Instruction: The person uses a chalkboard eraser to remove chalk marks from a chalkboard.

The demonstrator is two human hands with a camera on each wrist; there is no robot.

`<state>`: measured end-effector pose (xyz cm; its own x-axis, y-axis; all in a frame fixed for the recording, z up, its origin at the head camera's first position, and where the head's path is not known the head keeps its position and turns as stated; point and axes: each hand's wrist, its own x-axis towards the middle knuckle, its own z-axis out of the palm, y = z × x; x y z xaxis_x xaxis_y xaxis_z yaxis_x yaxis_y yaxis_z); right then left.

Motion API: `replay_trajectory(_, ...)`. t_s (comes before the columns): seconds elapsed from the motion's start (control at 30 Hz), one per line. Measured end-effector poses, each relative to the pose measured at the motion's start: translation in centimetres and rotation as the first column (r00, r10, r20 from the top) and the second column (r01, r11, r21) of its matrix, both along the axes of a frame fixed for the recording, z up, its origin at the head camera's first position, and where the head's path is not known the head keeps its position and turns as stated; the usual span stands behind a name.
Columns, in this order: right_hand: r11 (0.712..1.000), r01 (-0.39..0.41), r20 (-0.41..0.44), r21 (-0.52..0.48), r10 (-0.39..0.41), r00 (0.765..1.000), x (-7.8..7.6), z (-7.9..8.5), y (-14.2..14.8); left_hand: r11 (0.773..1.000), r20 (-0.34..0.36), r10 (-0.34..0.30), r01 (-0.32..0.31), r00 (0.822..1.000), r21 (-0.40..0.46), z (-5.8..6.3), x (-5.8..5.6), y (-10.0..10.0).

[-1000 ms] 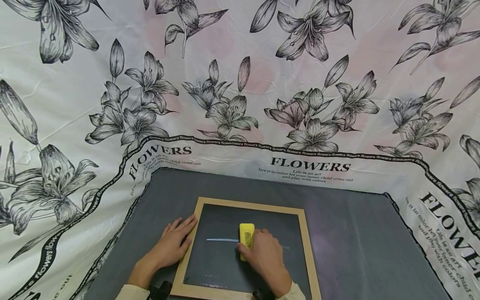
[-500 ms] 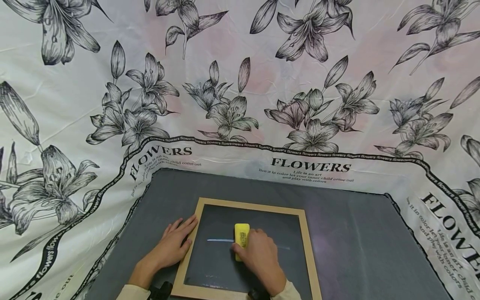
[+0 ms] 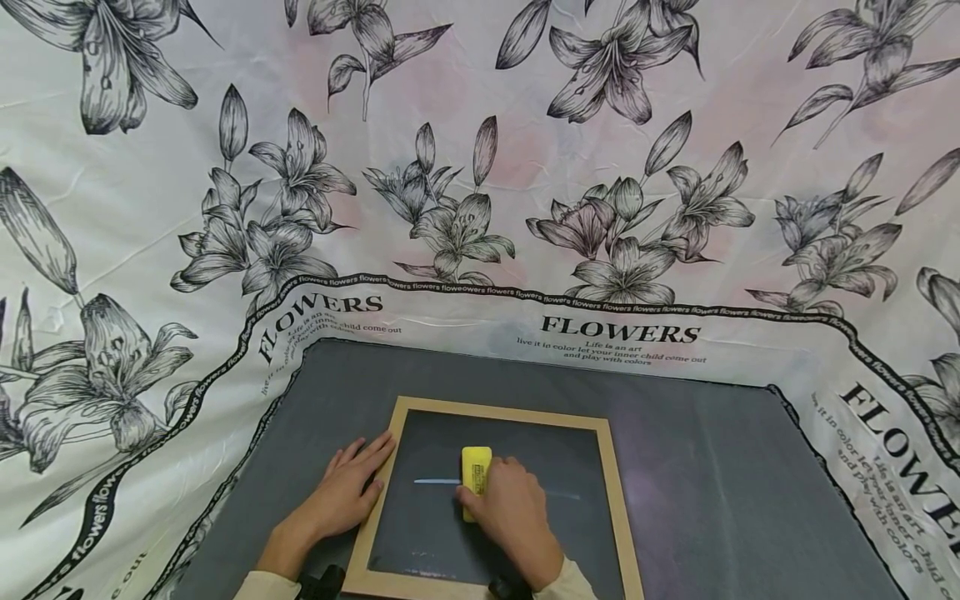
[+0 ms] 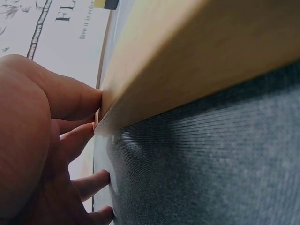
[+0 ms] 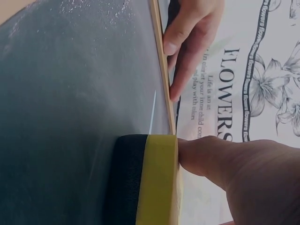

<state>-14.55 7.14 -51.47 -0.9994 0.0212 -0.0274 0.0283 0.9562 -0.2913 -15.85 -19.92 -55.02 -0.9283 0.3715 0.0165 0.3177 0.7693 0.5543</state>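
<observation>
A small chalkboard in a wooden frame lies on the grey cloth. My right hand grips a yellow board eraser, thumb on its near side. In the right wrist view the eraser's dark felt lies against the board. A pale chalk line runs left from the eraser; a fainter trace shows to the right of my hand. My left hand rests at the frame's left side, fingers extended. The left wrist view shows thumb and fingertips touching the frame's outer edge.
Grey cloth covers the surface around the board. Behind and beside it spreads a white sheet with printed lilies and the word FLOWERS. Chalk specks lie on the board near its front edge.
My right hand has slid the eraser leftward along the chalk line, so less of the line shows on its left. The left hand has stayed at the frame.
</observation>
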Motion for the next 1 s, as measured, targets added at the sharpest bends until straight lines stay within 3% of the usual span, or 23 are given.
replay_trajectory(1.0, 0.999, -0.040, -0.021, -0.003, 0.040, 0.999, 0.0, -0.2, -1.5, 1.000, 0.005, 0.003, -0.003, 1.000, -0.020, 0.0, 0.0, 0.1)
